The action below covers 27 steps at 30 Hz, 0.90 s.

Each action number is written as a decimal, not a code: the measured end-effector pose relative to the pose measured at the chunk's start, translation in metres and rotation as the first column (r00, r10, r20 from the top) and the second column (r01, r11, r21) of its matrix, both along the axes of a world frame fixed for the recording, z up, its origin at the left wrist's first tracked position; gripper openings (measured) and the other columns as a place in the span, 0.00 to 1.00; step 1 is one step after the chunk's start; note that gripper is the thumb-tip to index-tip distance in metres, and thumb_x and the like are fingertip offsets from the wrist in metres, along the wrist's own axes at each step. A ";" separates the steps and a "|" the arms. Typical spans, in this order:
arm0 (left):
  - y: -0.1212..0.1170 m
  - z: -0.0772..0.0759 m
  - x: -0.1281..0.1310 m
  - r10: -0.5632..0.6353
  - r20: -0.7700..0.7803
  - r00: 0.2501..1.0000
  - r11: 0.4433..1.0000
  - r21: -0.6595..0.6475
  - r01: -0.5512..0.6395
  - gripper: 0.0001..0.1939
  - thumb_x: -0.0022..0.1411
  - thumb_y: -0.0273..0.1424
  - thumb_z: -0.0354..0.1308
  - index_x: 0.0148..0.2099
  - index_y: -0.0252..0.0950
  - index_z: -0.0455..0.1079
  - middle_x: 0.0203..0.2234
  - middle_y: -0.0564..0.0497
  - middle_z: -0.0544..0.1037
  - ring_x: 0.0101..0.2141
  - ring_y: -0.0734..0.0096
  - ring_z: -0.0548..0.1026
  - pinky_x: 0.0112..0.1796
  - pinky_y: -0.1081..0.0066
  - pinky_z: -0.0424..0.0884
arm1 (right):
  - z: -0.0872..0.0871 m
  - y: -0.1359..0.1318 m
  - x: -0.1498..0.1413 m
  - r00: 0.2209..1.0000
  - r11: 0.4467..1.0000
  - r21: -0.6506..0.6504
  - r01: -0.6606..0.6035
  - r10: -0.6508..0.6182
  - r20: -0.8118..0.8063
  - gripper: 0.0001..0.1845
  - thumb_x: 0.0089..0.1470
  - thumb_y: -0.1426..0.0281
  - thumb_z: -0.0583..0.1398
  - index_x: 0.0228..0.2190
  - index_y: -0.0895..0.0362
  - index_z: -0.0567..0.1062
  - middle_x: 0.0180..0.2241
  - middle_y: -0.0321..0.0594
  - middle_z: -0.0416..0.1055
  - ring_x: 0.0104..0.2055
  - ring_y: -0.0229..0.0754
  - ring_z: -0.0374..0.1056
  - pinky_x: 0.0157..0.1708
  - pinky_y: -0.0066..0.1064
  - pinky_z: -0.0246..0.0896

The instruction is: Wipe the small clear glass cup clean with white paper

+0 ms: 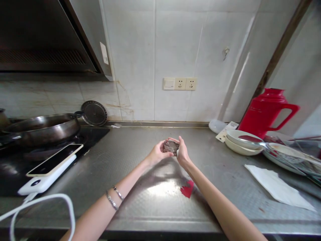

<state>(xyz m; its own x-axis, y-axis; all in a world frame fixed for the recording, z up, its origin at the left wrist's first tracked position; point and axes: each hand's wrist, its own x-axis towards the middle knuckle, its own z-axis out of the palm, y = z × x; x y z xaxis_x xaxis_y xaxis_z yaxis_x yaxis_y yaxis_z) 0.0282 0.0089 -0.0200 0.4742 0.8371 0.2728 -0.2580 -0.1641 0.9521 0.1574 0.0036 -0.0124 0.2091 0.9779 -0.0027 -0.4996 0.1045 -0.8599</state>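
Above the middle of the metal counter, a small roundish object, grey-brown and shiny on top, is held between my two hands. My left hand curls around its left side, thumb along the near edge. On the other side my right hand presses against it, with fingers reaching over the far rim. A bit of white shows by the right palm, too small to name. Its exact kind I cannot make out. Below the hands, a torn red scrap lies on the counter.
At left, a pan sits on the black stove, with a phone on a white power bank and cable in front. At right stand a red thermos, stacked bowls, a patterned plate and a white tissue.
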 end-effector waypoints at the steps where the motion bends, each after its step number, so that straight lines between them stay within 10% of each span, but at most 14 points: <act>1: -0.001 0.000 0.000 0.011 -0.008 1.000 1.000 0.029 -0.011 0.37 0.39 0.29 0.73 0.52 0.32 0.65 0.46 0.39 0.75 0.45 0.59 0.74 0.49 0.60 0.67 | -0.001 0.001 0.000 1.000 1.000 0.008 0.008 -0.008 0.001 0.24 0.52 0.52 0.52 0.28 0.58 0.78 0.30 0.44 0.79 0.35 0.48 0.74 0.34 0.35 0.69; 12: -0.007 -0.011 0.003 0.191 -0.141 0.971 0.942 0.305 -0.141 0.35 0.53 0.35 0.65 0.59 0.34 0.54 0.53 0.37 0.68 0.53 0.56 0.68 0.55 0.57 0.61 | -0.003 0.003 -0.002 0.997 0.991 0.127 0.043 -0.051 0.061 0.25 0.49 0.50 0.54 0.30 0.57 0.79 0.32 0.43 0.79 0.35 0.47 0.74 0.37 0.36 0.67; 18: -0.013 -0.001 0.001 -0.086 -0.135 0.987 0.978 0.179 0.110 0.32 0.58 0.34 0.60 0.62 0.36 0.53 0.55 0.40 0.69 0.53 0.59 0.69 0.55 0.58 0.61 | 0.002 0.005 0.013 0.996 0.995 0.103 0.008 -0.017 0.086 0.27 0.51 0.50 0.52 0.28 0.59 0.79 0.33 0.45 0.79 0.37 0.48 0.74 0.37 0.35 0.69; 27: 0.003 -0.007 -0.003 0.003 -0.109 0.994 0.999 0.037 0.001 0.40 0.41 0.31 0.72 0.56 0.31 0.64 0.48 0.36 0.73 0.41 0.58 0.75 0.32 0.68 0.73 | 0.012 -0.001 0.014 0.993 0.994 0.015 -0.107 0.106 0.052 0.28 0.54 0.53 0.49 0.28 0.60 0.80 0.33 0.47 0.79 0.36 0.48 0.75 0.33 0.34 0.70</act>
<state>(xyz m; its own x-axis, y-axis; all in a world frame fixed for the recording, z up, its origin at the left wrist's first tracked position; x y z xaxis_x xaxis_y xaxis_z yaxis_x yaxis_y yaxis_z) 0.0256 0.0122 -0.0266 0.5022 0.8278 0.2501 -0.1532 -0.1994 0.9679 0.1710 0.0022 -0.0004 0.1030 0.9944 0.0225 -0.4639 0.0680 -0.8833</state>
